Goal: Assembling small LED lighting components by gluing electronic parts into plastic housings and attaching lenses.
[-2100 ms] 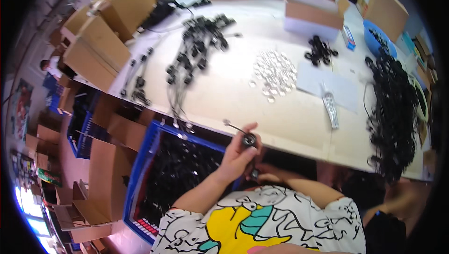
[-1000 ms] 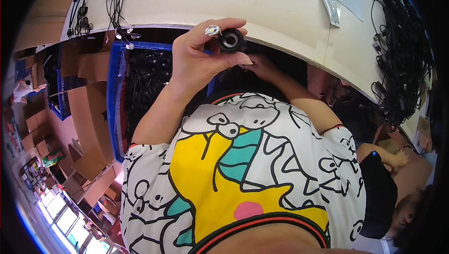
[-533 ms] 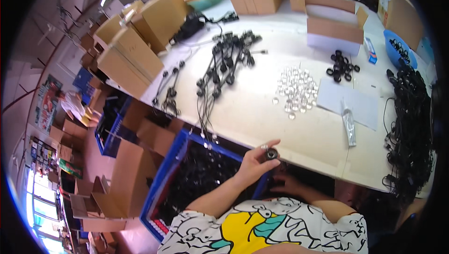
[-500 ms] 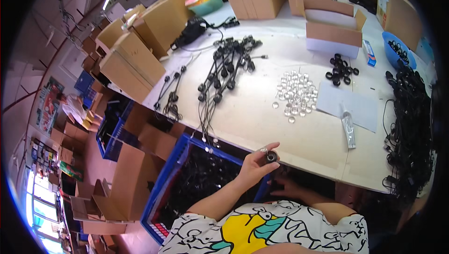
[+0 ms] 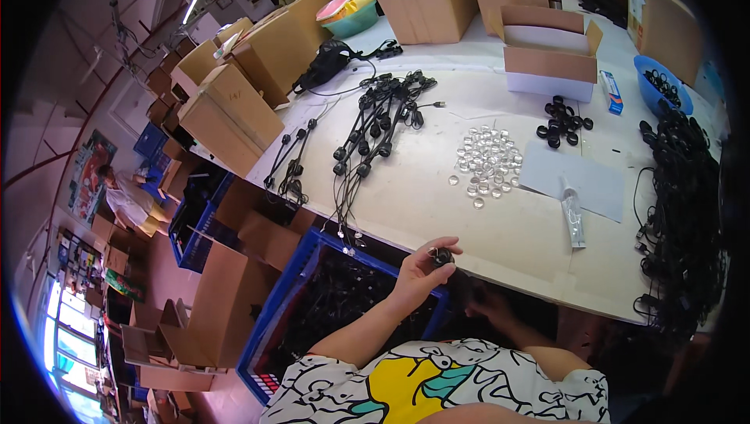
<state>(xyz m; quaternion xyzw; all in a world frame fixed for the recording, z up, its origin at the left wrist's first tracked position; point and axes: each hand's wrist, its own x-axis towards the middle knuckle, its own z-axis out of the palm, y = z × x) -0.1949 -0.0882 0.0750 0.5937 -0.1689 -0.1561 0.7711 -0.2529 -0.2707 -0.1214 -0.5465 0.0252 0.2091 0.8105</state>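
Observation:
Over the table's front edge, my left hand (image 5: 422,274) pinches a small black round part (image 5: 442,257) between thumb and fingers. Lower and to its right, my right hand (image 5: 491,307) is in the shadow below the tabletop, its fingers dark and smeared. On the white table (image 5: 406,197) lies a cluster of small clear glass-like discs (image 5: 489,160), beyond my hands. Several black rings (image 5: 562,121) are heaped behind them to the right. Black cables with round heads (image 5: 367,143) stretch across the table's left part, with a few ends hanging over its edge.
A blue crate (image 5: 305,256) full of black parts stands below the table at left. A grey sheet (image 5: 547,174) bears a clear tube-like packet (image 5: 573,217). Black cables (image 5: 680,213) pile up at right, near a blue bowl (image 5: 642,80). Cartons (image 5: 426,2) line the back.
My left hand has shifted slightly left and turned, its fingers now curled closer around the black part. My right hand has moved a little up and right, still in shadow.

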